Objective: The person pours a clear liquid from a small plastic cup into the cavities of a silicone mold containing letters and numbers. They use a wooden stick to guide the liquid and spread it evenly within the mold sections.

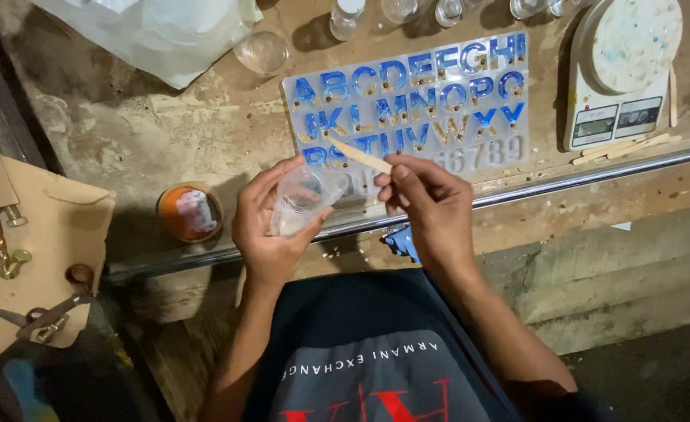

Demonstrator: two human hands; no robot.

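**Hidden and cut off**

The small bottles (446,9) at the far edge lose their tops to the frame, as does the white plastic bag (150,27) far left. The left hand (271,227) covers part of the clear cup (302,199). The scale's display (595,123) is too small to read. Tools (1,242) at the left edge are cut off.

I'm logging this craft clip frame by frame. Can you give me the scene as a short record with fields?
left hand: grips a small clear plastic cup, tilted
right hand: pinches a flat wooden stick, tip over the mould
mould: clear silicone letter mould, many letters filled blue
scale: white digital kitchen scale, far right
jar: round orange-rimmed jar, left of the cup
surface: worn stone ledge
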